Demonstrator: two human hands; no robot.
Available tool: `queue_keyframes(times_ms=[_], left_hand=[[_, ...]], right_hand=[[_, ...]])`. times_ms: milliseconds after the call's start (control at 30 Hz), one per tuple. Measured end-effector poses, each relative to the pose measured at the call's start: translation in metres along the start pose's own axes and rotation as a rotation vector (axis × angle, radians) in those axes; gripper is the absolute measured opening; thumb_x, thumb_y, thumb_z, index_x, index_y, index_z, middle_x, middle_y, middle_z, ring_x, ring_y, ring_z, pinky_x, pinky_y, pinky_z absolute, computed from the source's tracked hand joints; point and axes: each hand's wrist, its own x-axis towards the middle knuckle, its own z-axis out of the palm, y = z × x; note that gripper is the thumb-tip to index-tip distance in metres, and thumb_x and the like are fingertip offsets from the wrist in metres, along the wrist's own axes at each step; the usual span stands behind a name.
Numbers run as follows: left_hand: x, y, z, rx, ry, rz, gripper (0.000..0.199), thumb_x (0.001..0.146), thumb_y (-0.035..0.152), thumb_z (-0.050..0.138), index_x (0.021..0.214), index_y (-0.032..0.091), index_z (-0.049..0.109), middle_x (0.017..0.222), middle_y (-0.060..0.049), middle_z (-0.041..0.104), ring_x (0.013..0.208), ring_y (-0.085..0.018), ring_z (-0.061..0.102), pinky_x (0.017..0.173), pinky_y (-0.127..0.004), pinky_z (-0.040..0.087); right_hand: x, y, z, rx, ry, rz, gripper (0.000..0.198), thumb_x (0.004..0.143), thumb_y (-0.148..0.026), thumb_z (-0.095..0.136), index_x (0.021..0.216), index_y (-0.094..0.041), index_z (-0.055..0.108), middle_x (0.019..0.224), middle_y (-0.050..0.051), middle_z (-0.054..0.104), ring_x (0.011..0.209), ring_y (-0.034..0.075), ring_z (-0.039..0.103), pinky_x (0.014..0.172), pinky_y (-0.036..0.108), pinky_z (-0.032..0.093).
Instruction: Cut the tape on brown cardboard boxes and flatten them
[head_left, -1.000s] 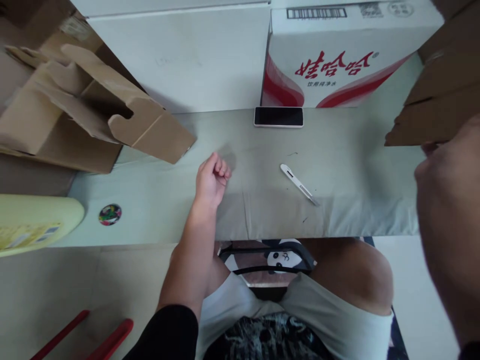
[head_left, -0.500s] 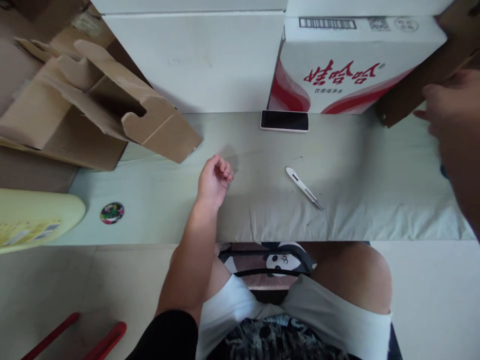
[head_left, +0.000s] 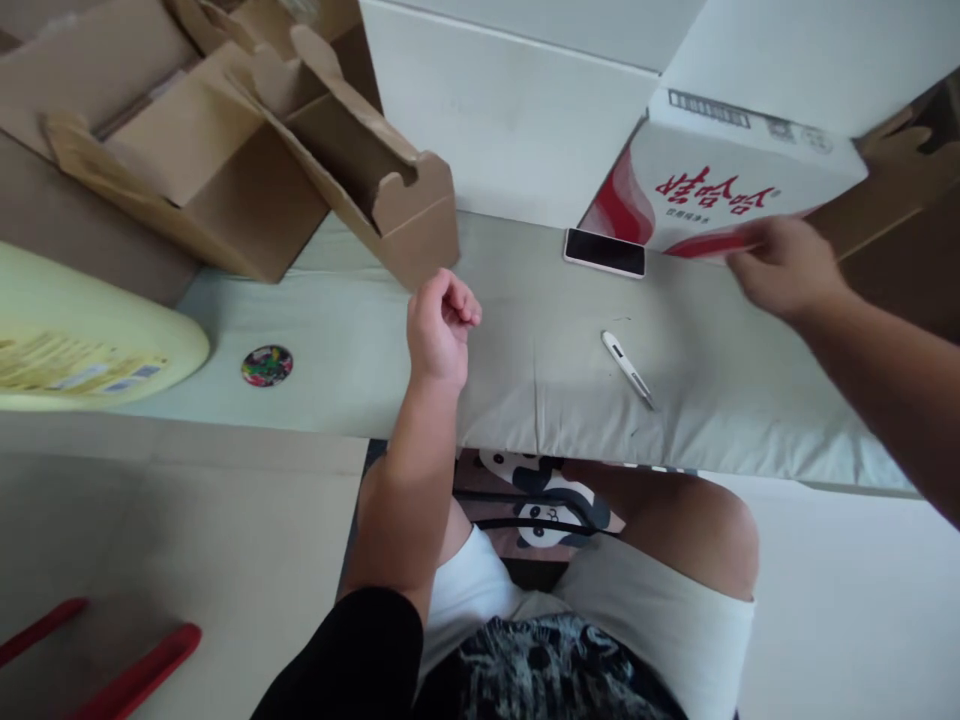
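My left hand (head_left: 441, 325) rests on the grey-green mat (head_left: 525, 330), its fingers curled into a loose fist with nothing in it. My right hand (head_left: 787, 265) reaches to the far right, at the lower end of a brown cardboard piece (head_left: 892, 195) and closed on its edge, right in front of the red-and-white carton (head_left: 712, 185). A slim white craft knife (head_left: 628, 370) lies on the mat between my hands, touched by neither. A black phone (head_left: 604, 252) lies flat against the carton's base.
A half-folded brown cardboard box (head_left: 300, 150) sits at the back left, a white box (head_left: 510, 130) behind the mat. A round colourful badge (head_left: 266, 366) and a yellow object (head_left: 90, 345) lie left. Red bars (head_left: 112, 680) are on the floor.
My right hand has moved from close to the camera out to the carton's lower edge with the brown cardboard. The view has swung right. My left hand has stayed curled on the mat.
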Motion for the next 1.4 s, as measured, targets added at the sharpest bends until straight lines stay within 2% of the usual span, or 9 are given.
queue_keyframes(times_ms=[133, 233, 400, 500, 600, 700, 900, 1100, 1400], left_hand=[[0.005, 0.016, -0.012, -0.036, 0.097, 0.075, 0.058, 0.11, 0.028, 0.049, 0.053, 0.02, 0.038, 0.053, 0.003, 0.034, 0.047, -0.009, 0.035, 0.05, -0.023, 0.035], [0.011, 0.023, -0.017, -0.063, 0.175, 0.099, 0.058, 0.111, 0.028, 0.043, 0.055, 0.02, 0.036, 0.053, 0.003, 0.031, 0.047, -0.01, 0.032, 0.049, -0.023, 0.032], [0.022, 0.022, -0.016, -0.064, 0.235, 0.144, 0.056, 0.112, 0.03, 0.042, 0.058, 0.022, 0.031, 0.055, 0.005, 0.026, 0.047, -0.011, 0.028, 0.049, -0.025, 0.031], [0.02, 0.017, -0.013, 0.0, 0.196, 0.251, 0.054, 0.11, 0.026, 0.045, 0.058, 0.022, 0.03, 0.056, 0.003, 0.026, 0.05, -0.012, 0.029, 0.05, -0.027, 0.031], [0.012, 0.016, -0.011, 0.099, 0.098, 0.443, 0.05, 0.104, 0.02, 0.048, 0.057, 0.022, 0.031, 0.057, 0.001, 0.03, 0.054, -0.014, 0.032, 0.054, -0.028, 0.031], [0.006, 0.019, -0.008, 0.188, 0.078, 0.55, 0.048, 0.102, 0.02, 0.047, 0.057, 0.022, 0.031, 0.058, 0.001, 0.029, 0.055, -0.015, 0.033, 0.056, -0.029, 0.031], [0.009, 0.016, -0.002, 0.158, 0.133, 0.523, 0.044, 0.099, 0.024, 0.042, 0.058, 0.022, 0.028, 0.057, 0.003, 0.023, 0.051, -0.013, 0.03, 0.053, -0.028, 0.027], [0.008, 0.019, 0.0, 0.047, 0.143, 0.513, 0.04, 0.091, 0.018, 0.044, 0.052, 0.022, 0.034, 0.054, 0.004, 0.023, 0.047, -0.011, 0.027, 0.051, -0.028, 0.023], [0.01, 0.03, -0.01, 0.034, 0.191, 0.505, 0.044, 0.096, 0.015, 0.038, 0.052, 0.022, 0.037, 0.053, 0.004, 0.024, 0.046, -0.011, 0.029, 0.05, -0.028, 0.023]], right_hand=[[-0.01, -0.117, -0.003, 0.077, -0.119, -0.298, 0.042, 0.094, -0.016, 0.068, 0.136, -0.015, 0.069, 0.134, 0.016, 0.072, 0.122, 0.022, 0.07, 0.109, 0.033, 0.055], [-0.025, -0.209, -0.015, 0.179, -0.15, -0.669, 0.049, 0.096, -0.013, 0.063, 0.145, -0.013, 0.061, 0.147, 0.017, 0.063, 0.136, 0.028, 0.059, 0.119, 0.043, 0.05], [-0.019, -0.308, -0.032, 0.168, -0.082, -0.777, 0.067, 0.092, 0.002, 0.051, 0.156, -0.017, 0.047, 0.165, 0.007, 0.051, 0.148, 0.03, 0.047, 0.115, 0.046, 0.049], [0.002, -0.314, -0.029, 0.078, -0.084, -0.787, 0.053, 0.096, 0.003, 0.046, 0.145, -0.014, 0.057, 0.139, 0.004, 0.072, 0.137, 0.028, 0.055, 0.112, 0.049, 0.046], [0.011, -0.291, -0.022, 0.025, -0.063, -0.792, 0.027, 0.106, -0.011, 0.048, 0.115, -0.014, 0.072, 0.119, 0.004, 0.078, 0.127, 0.026, 0.059, 0.11, 0.05, 0.043], [0.002, -0.26, -0.016, 0.054, -0.038, -0.728, 0.027, 0.109, -0.02, 0.048, 0.111, -0.016, 0.075, 0.12, 0.007, 0.077, 0.123, 0.026, 0.059, 0.104, 0.049, 0.043], [-0.018, -0.236, -0.014, 0.209, -0.023, -0.653, 0.04, 0.096, -0.006, 0.058, 0.134, -0.019, 0.062, 0.145, 0.007, 0.065, 0.127, 0.026, 0.056, 0.103, 0.042, 0.045], [-0.007, -0.269, -0.023, 0.309, -0.132, -0.694, 0.052, 0.098, 0.0, 0.045, 0.148, -0.014, 0.051, 0.154, 0.01, 0.055, 0.133, 0.026, 0.054, 0.104, 0.041, 0.048], [-0.005, -0.325, -0.006, 0.104, 0.018, -0.811, 0.048, 0.109, -0.009, 0.032, 0.151, -0.022, 0.053, 0.155, 0.002, 0.059, 0.152, 0.028, 0.047, 0.124, 0.052, 0.035]])
